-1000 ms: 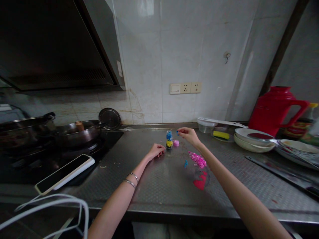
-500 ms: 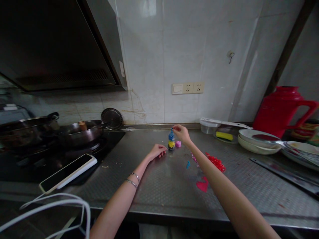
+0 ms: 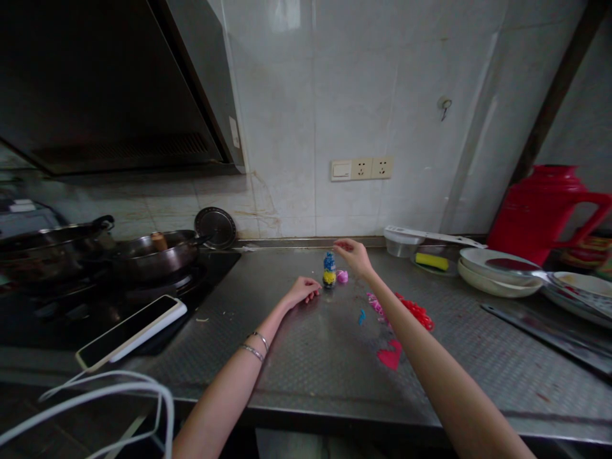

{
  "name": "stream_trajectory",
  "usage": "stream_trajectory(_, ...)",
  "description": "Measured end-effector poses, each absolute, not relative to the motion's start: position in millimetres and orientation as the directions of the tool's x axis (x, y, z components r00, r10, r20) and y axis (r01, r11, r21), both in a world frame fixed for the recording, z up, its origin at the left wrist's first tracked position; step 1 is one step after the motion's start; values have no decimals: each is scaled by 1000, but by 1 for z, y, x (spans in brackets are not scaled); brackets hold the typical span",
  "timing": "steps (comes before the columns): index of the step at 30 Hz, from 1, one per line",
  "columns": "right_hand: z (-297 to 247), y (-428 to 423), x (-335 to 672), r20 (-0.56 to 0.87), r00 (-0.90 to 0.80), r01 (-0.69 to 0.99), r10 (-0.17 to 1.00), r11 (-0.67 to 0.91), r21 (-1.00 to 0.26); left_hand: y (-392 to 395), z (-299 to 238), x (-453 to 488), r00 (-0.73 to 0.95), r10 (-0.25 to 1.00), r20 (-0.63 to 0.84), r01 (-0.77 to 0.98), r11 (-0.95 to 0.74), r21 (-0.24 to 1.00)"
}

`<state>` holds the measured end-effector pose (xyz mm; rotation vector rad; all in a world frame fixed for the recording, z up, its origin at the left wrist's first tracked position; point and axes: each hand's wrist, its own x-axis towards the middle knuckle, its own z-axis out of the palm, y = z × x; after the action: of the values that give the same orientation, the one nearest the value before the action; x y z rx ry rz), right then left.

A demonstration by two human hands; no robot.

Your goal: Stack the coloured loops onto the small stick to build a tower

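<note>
My right hand (image 3: 351,255) hangs just above and to the right of a small upright stack of blue and yellow pieces (image 3: 329,270), not touching it, and I see nothing in its fingers. My left hand (image 3: 302,291) rests on the steel counter (image 3: 296,357) left of the stack, its fingers loosely curled and empty. A pink lump (image 3: 342,276) sits right next to the stack. Farther right lie a tiny blue piece (image 3: 362,317), a tangle of red strands (image 3: 415,312) and a flat red heart shape (image 3: 391,356).
A white-cased phone (image 3: 131,331) lies on the black hob, beside several pans. At the back right stand a plastic tub, a yellow sponge (image 3: 431,261), stacked plates (image 3: 497,274) and a red jug (image 3: 545,217). A white cable (image 3: 95,398) hangs at the front left.
My right hand has moved left to the top of the stack, then slightly back right. The small blue bit pinched earlier no longer shows in its fingers. My left hand has stayed put.
</note>
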<state>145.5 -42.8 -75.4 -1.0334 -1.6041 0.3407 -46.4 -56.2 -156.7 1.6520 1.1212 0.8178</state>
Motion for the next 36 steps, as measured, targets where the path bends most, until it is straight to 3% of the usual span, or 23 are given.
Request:
stream_trajectory(9,-112,-62,179,567,158,402,809,471,-785,-63,-149,-40,345,939,17,429,-173,887)
stream_trajectory(19,-126,-76,186,544,167,452,822,427,-783,-86,-140,2,550,800,240,451,-526,721)
stream_trajectory(26,-125,-83,184,565,121,482,816,450,-752,-99,-141,29,601,783,158,574,-561,596)
stream_trajectory(36,-130,-81,186,630,128,500,766,499,-708,-114,-139,66,468,883,39,826,-453,335)
